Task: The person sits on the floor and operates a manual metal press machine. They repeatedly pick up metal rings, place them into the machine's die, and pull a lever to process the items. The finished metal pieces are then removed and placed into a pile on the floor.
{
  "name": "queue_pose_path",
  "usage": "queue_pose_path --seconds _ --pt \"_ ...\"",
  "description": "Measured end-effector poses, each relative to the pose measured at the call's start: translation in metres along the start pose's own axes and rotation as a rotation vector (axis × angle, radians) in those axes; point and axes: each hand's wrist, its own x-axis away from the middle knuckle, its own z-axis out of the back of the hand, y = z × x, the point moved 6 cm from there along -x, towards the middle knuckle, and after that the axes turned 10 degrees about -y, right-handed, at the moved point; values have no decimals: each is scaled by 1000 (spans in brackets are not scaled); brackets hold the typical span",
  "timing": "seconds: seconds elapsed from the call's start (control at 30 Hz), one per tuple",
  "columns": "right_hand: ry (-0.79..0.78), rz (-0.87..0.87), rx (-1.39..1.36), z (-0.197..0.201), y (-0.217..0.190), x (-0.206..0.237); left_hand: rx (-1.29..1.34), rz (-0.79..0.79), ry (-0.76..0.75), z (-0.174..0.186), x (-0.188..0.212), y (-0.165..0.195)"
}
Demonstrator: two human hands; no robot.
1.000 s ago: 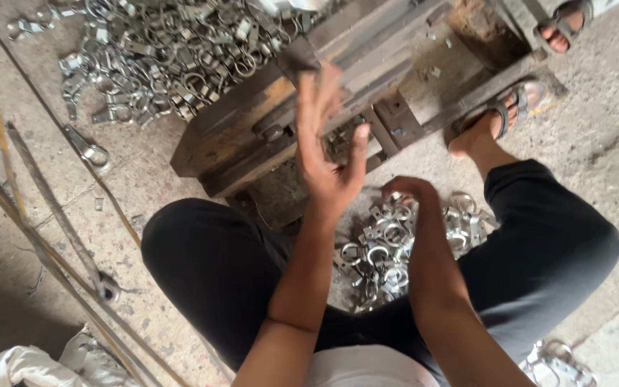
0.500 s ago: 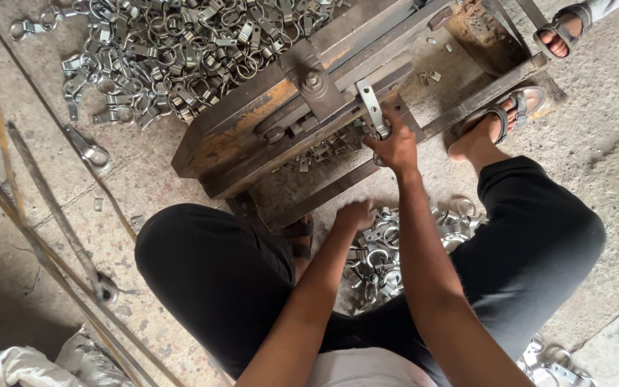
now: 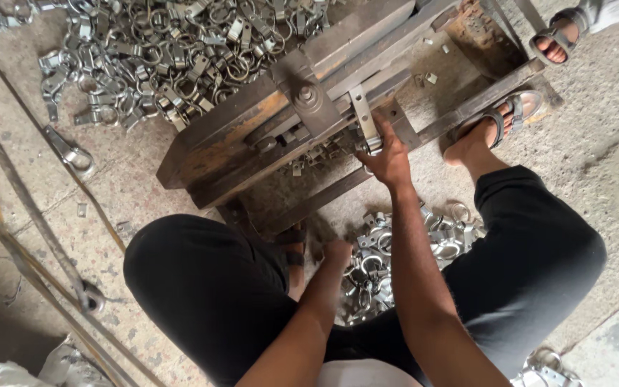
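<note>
My right hand [image 3: 390, 156] reaches forward to a rusty iron press block [image 3: 252, 136] on the floor. Its fingers pinch the near, ringed end of a flat grey metal clamp strip [image 3: 361, 115] that lies across the block's slot beside a large bolt [image 3: 305, 94]. My left hand [image 3: 338, 253] is low between my knees, at the left edge of a heap of shiny metal clamps [image 3: 402, 244]. Its fingers are curled, and what they hold is hidden.
A big pile of finished grey clamps [image 3: 166, 43] spreads behind the press at top left. Long metal rods [image 3: 30, 215] lie at the left. My sandalled foot [image 3: 499, 122] rests on the press frame. Another person's sandalled foot [image 3: 560, 39] shows at top right.
My right hand has gone from the clamp heap up to the press and set a clamp strip on it. My left hand has dropped from in front of the press to the heap.
</note>
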Motion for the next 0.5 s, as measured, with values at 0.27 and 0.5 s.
queue_pose_path --seconds 0.27,0.5 --pt "-141 -163 28 -5 -9 -2 286 -163 47 12 -18 2" --pt "-305 -167 86 -21 -22 1 656 -127 67 33 -17 -7"
